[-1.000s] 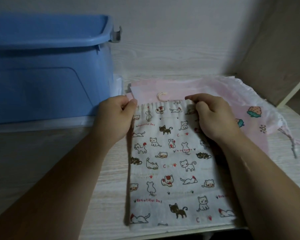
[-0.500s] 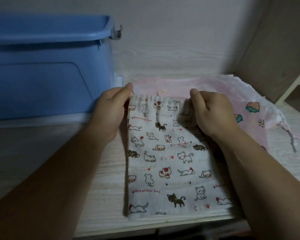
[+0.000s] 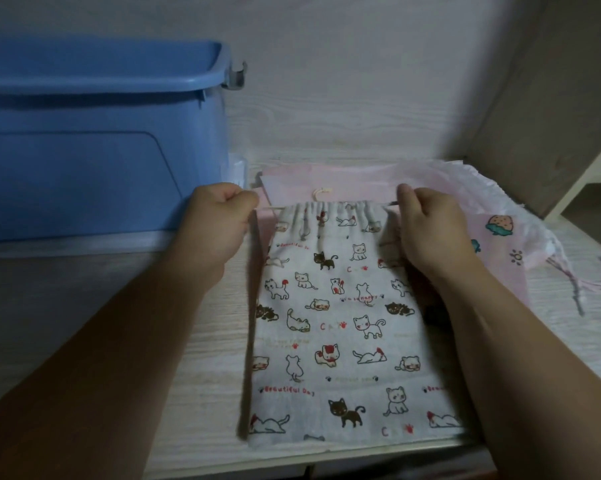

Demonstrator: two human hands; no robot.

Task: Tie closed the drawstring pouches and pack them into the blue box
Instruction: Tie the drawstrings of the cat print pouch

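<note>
Since a second ago both hands have drawn apart, and the mouth of the cat-print pouch (image 3: 337, 323), flat and wide then, is now bunched into tight pleats between them. The left hand (image 3: 219, 220) is curled into a fist just left of the pouch's top corner, gripping one end of the drawstring (image 3: 267, 208), which runs taut from the fist to the gathered hem. The right hand (image 3: 430, 226) sits at the opposite top corner, thumb and fingers pinching the other end of the cord where it leaves the hem, with the rest of the hand resting on the fabric below.

The pouch lies flat on the desk (image 3: 153, 341), its bottom edge close to the desk's near rim and its gathered mouth pointing away from the person. It is pale, printed with small cats and the words "Beautiful Day". Its upper part overlaps a pink pouch (image 3: 354, 183) that lies crosswise beneath it and spreads out to the right, showing a strawberry print (image 3: 499, 223). That pouch's mouth is ruffled at the far right, and its cords (image 3: 576, 289) trail loose over the desk. A small cream loop (image 3: 321, 192) shows on the pink fabric just beyond the pleated hem.

The blue box (image 3: 84, 161) stands on the desk to the left, near the left hand, its lid off and a grey clip (image 3: 236, 76) at its rim corner.
</note>
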